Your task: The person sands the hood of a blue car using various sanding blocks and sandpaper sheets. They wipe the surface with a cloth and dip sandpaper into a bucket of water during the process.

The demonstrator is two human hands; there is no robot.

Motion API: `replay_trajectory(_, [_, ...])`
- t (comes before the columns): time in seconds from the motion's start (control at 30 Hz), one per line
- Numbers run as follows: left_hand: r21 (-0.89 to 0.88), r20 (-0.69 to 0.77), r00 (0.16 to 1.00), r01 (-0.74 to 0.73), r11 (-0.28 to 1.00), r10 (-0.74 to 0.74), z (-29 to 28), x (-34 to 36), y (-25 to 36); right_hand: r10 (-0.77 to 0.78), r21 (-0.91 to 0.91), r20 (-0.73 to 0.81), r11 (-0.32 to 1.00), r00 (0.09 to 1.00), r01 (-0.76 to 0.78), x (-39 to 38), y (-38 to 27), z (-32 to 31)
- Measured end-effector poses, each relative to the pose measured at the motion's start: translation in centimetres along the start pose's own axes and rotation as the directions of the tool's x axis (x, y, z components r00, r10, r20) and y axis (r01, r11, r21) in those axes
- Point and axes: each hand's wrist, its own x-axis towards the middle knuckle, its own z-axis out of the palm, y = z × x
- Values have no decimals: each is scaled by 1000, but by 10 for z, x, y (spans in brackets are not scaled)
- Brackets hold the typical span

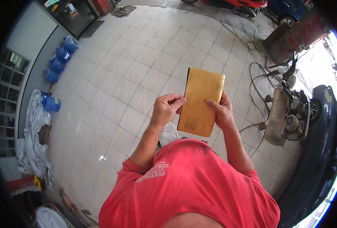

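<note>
Both hands hold a folded sheet of sandpaper (203,110) in front of my chest. Its tan printed backing faces up, and a thin dark strip shows along its left edge. My left hand (169,107) pinches that left edge between thumb and fingers. At the opposite side, my right hand (222,110) grips the sheet with the thumb on top; its fingers are mostly hidden beneath.
Pale tiles (111,87) cover the floor. An air compressor (284,116) stands at the right with hoses (252,72) curling beside it, near a dark car (317,163). Several blue water jugs (64,54) and a crumpled silver cover (33,140) line the left wall.
</note>
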Motion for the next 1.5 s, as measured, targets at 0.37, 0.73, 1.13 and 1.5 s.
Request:
replay_trajectory(0.37, [13,160,980,115,993,-115,-122,283,95,-60,-127,-63,991,996,52,276,-50,102])
replay_trajectory(0.73, [44,-187,971,-145,988,150,-180,584,136,221,121,236,960,946,-254,656,-85,125])
replay_trajectory(1.13, [-82,-199,902,-406,910,384,-275,901,198,-48,-700,452,600,891,387,1014,-243,240])
replay_trajectory(1.5, [369,885,336,-929,-43,322,-349,1266,478,348,-375,836,-204,425,904,1288,-395,374])
